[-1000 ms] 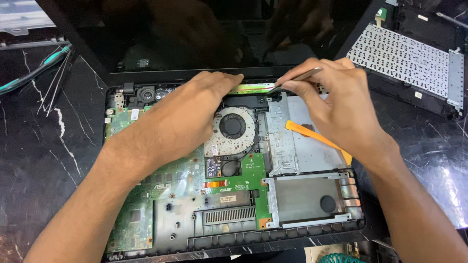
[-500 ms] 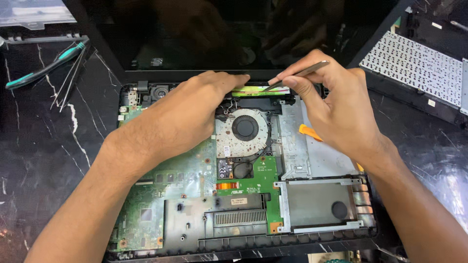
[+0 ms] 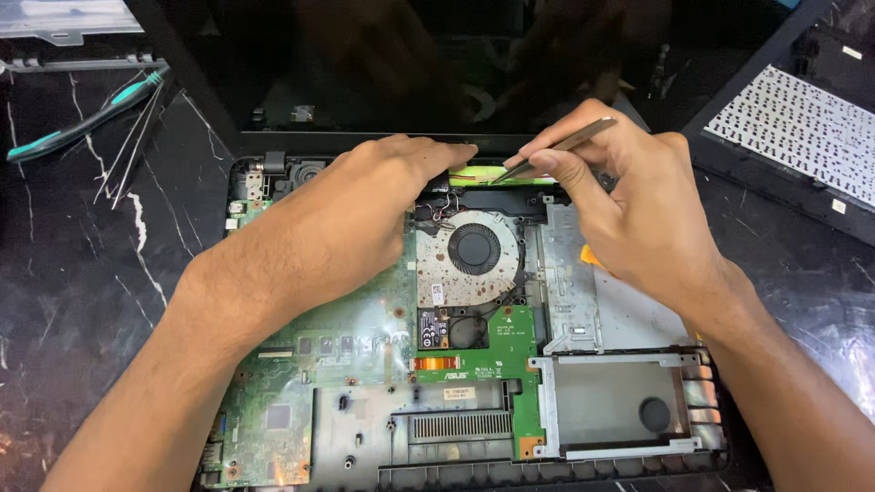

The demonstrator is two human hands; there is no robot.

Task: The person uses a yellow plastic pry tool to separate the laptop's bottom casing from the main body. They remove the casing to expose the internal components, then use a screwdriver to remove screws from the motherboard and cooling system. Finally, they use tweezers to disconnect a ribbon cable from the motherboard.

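With the left hand pressing flat on the opened laptop, the right hand pinches tweezers at the rear edge, which seemingly calls for fine, steady picking.

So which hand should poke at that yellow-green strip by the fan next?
Probably the right hand. It holds the tweezers, and their tip is right at the yellow-green strip above the fan. The left hand lies flat on the green board, holding no tool.

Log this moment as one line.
left hand resting on opened laptop | right hand holding tweezers | tip at rear edge, above fan
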